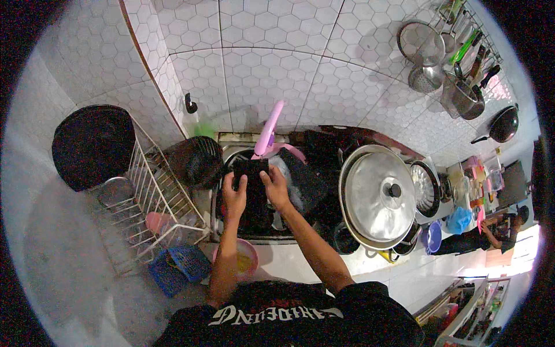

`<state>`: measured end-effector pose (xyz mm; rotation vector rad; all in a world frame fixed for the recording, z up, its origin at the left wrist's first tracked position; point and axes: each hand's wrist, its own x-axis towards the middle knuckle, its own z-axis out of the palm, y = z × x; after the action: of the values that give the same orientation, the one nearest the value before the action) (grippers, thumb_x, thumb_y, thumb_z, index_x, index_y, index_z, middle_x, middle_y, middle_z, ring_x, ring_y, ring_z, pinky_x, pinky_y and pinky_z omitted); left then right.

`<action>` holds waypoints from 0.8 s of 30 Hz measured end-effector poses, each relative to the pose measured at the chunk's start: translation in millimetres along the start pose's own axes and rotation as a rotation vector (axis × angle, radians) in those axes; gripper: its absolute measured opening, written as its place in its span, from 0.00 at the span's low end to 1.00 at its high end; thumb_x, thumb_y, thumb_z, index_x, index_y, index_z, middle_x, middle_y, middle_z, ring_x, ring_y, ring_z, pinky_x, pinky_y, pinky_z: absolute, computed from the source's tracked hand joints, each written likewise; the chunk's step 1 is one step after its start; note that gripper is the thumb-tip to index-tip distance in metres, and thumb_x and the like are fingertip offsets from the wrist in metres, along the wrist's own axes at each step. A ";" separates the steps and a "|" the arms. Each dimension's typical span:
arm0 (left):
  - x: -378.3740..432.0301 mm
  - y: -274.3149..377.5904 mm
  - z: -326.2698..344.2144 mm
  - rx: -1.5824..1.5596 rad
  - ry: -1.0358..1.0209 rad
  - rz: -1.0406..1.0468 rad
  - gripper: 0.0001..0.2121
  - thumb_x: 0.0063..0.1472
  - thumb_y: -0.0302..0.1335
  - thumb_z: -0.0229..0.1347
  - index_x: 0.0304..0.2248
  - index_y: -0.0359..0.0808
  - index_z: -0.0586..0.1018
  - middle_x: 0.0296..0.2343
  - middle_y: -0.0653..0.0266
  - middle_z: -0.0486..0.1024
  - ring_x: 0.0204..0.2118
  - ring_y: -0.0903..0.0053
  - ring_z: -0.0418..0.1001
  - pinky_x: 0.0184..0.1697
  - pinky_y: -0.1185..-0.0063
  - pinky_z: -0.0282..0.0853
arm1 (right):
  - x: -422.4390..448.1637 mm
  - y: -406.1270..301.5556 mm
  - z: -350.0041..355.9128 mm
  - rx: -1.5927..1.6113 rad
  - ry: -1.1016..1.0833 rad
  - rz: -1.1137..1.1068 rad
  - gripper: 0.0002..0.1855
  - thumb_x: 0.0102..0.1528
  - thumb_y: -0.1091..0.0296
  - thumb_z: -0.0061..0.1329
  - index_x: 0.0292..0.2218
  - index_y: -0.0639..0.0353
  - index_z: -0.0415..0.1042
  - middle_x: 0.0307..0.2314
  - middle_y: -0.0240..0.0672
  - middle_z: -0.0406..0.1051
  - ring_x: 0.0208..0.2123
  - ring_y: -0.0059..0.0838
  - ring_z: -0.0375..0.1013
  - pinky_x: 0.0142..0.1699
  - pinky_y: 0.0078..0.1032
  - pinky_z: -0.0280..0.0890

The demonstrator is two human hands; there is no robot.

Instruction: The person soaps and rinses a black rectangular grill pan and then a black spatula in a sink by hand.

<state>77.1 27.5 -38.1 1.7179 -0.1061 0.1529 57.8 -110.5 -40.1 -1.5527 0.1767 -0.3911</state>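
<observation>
A black rectangular object [251, 165] is held between my two hands, above a metal-rimmed sink [277, 240]. My left hand [234, 195] grips its left side, thumb raised along the near face. My right hand [275, 187] has the right side, with its thumb at the lower edge. Just beyond the object, a long pink plastic piece [269, 130] rises at a slant in front of the tiled wall. The sink's inside is very dark, so its contents are mostly hidden. A pink bowl [249, 260] with something yellowish in it sits under my left forearm.
At right stands a large pot with a metal lid [375, 199]. A white wire dish rack [151, 173], a black tub [93, 147] and a blue basket [180, 269] are at left. Strainers [420, 43] hang on the wall. Another person [498, 232] is at far right.
</observation>
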 end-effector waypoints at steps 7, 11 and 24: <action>-8.6 -5.3 2.1 0.111 0.046 -0.043 0.26 0.60 0.42 0.53 0.46 0.27 0.66 0.41 0.50 0.70 0.44 0.64 0.68 0.50 0.72 0.61 | -2.9 6.1 -2.8 0.030 -0.052 0.008 0.13 0.58 0.69 0.46 0.45 0.62 0.66 0.36 0.34 0.70 0.39 0.24 0.68 0.47 0.24 0.63; -8.9 -28.0 -1.2 0.124 0.130 0.043 0.27 0.60 0.43 0.53 0.47 0.25 0.65 0.42 0.48 0.70 0.45 0.62 0.68 0.51 0.72 0.61 | -6.3 12.3 6.6 0.020 -0.074 0.014 0.16 0.59 0.67 0.46 0.46 0.63 0.65 0.38 0.38 0.70 0.42 0.28 0.68 0.50 0.25 0.61; 9.6 6.3 15.7 -0.011 0.194 0.094 0.24 0.61 0.38 0.54 0.46 0.24 0.64 0.40 0.50 0.70 0.44 0.68 0.68 0.50 0.75 0.61 | -1.3 -13.7 5.8 -0.337 -0.078 0.057 0.24 0.61 0.54 0.41 0.49 0.65 0.64 0.41 0.52 0.70 0.45 0.48 0.70 0.50 0.33 0.62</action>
<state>86.2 11.2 -32.7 1.6787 -0.0441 0.3864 56.8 -104.2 -26.6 -1.8871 0.2343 -0.2632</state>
